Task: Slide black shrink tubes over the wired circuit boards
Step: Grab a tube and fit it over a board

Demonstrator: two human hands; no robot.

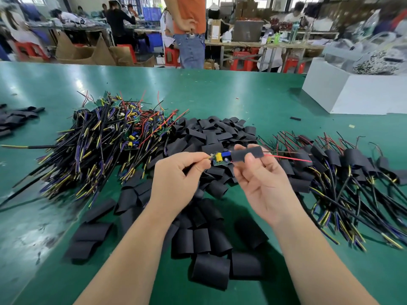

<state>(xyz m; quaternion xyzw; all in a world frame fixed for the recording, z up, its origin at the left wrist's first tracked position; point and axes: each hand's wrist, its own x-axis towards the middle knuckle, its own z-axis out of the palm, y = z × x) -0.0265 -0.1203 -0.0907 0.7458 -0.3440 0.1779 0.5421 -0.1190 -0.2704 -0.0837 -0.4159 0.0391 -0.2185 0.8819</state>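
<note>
Held above the tabletop (220,89): left hand (176,179) pinches the circuit board (220,160) at its wired end. Right hand (262,183) fingers (250,161) pinch the black shrink tube (247,155), mouth at the board's end, red wire (290,158) threaded through. Risk: the mouth may snag on raised components.

no legible text, labels, brands or numbers anywhere
</note>
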